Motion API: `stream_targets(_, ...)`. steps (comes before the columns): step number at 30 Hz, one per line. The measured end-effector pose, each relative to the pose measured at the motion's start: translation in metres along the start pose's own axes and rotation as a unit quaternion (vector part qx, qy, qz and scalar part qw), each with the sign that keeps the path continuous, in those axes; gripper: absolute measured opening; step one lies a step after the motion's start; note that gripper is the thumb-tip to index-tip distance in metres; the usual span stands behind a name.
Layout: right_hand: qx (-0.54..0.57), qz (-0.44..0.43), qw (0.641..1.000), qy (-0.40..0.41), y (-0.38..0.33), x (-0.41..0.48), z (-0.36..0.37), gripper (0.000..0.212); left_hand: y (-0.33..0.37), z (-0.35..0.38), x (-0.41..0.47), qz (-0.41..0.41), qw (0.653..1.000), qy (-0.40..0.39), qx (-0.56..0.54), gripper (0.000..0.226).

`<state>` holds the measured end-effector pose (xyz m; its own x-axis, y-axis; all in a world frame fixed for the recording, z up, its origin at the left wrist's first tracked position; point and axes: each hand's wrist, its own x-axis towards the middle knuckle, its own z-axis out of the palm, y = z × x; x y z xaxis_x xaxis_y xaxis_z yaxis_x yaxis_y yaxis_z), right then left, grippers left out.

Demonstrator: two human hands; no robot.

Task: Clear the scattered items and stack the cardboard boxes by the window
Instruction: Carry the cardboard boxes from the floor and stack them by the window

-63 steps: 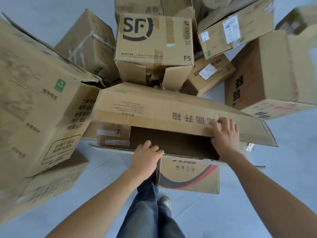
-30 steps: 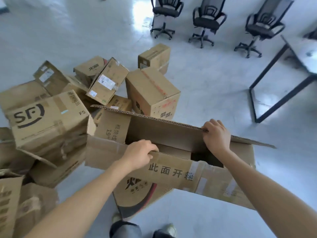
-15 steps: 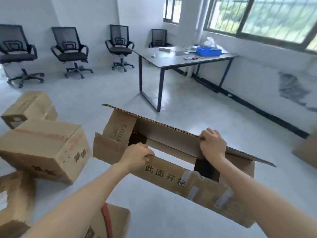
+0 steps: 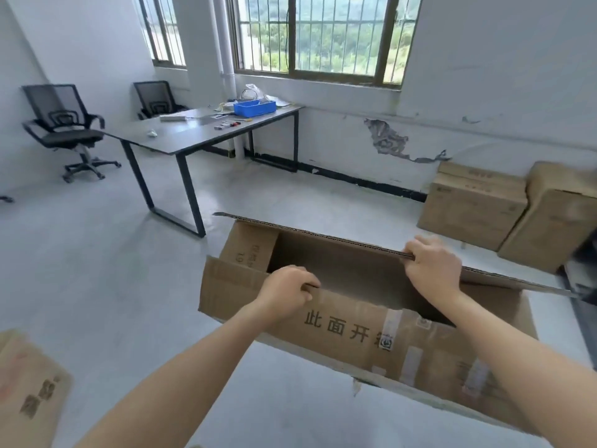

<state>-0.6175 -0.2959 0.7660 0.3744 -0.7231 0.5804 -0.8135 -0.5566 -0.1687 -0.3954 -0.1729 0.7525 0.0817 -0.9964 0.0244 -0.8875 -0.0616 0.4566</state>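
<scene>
I carry a large open cardboard box (image 4: pixel 352 328) with black printed characters on its near flap, held off the floor in front of me. My left hand (image 4: pixel 286 287) grips the edge of the near flap. My right hand (image 4: pixel 433 265) grips the edge of the far flap. The inside of the box is dark and looks empty. Under the window (image 4: pixel 319 33), against the right wall, stand stacked cardboard boxes (image 4: pixel 473 205) and a taller box (image 4: pixel 552 218) beside them.
A grey desk (image 4: pixel 200 130) on a black frame stands at the left under the window, with a blue tray (image 4: pixel 254 108) and small items on it. Two black office chairs (image 4: pixel 64 124) are behind it. Another cardboard box (image 4: pixel 29 386) lies at the bottom left.
The view has swung from the box pile across the room to the window wall. Both hands keep the same grip on the box, now carried facing the stacked boxes.
</scene>
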Motion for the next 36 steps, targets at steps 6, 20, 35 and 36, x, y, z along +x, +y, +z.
stream_targets(6, -0.010, 0.043, 0.997, -0.069, 0.094, -0.007, -0.007, 0.015, 0.064, 0.047, 0.054, -0.031, 0.995, -0.050, -0.082, 0.032)
stream_targets(20, -0.014, 0.167, 0.981, -0.093, 0.298, -0.009, 0.005, 0.014, 0.193, 0.164, 0.186, -0.021, 0.989, -0.120, -0.086, 0.027)
stream_targets(35, -0.048, 0.175, 0.982, -0.049, 0.388, 0.122, 0.072, 0.009, 0.194, 0.166, 0.387, 0.024, 0.987, -0.108, -0.114, 0.027)
stream_targets(36, -0.052, 0.174, 0.982, -0.054, 0.393, 0.136, 0.081, 0.009, 0.189, 0.165, 0.406, 0.025, 0.986, -0.115, -0.115, 0.027)
